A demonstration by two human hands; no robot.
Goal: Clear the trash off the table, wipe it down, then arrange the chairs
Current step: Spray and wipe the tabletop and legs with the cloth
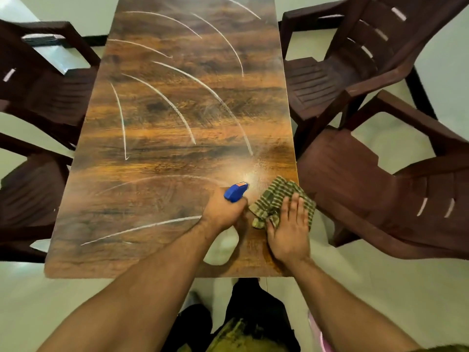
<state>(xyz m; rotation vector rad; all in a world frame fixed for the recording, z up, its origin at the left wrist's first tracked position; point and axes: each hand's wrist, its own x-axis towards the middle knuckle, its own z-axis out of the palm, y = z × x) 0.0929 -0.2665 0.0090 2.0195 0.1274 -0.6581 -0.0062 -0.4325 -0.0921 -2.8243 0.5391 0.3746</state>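
A wood-grain table (177, 123) fills the middle of the view, marked with several curved white streaks. My left hand (223, 212) grips a white spray bottle (223, 246) with a blue trigger head (236, 191), its nozzle aimed at a misty wet patch near the table's right edge. My right hand (289, 232) lies flat, fingers spread, on a green-and-cream checked cloth (276, 196) at the near right corner of the table. No trash shows on the tabletop.
Dark brown plastic chairs ring the table: two on the right (355, 72) (393, 194), angled away from it, and two on the left (45, 80) (30, 189). Pale floor surrounds everything. My legs show below the table's near edge.
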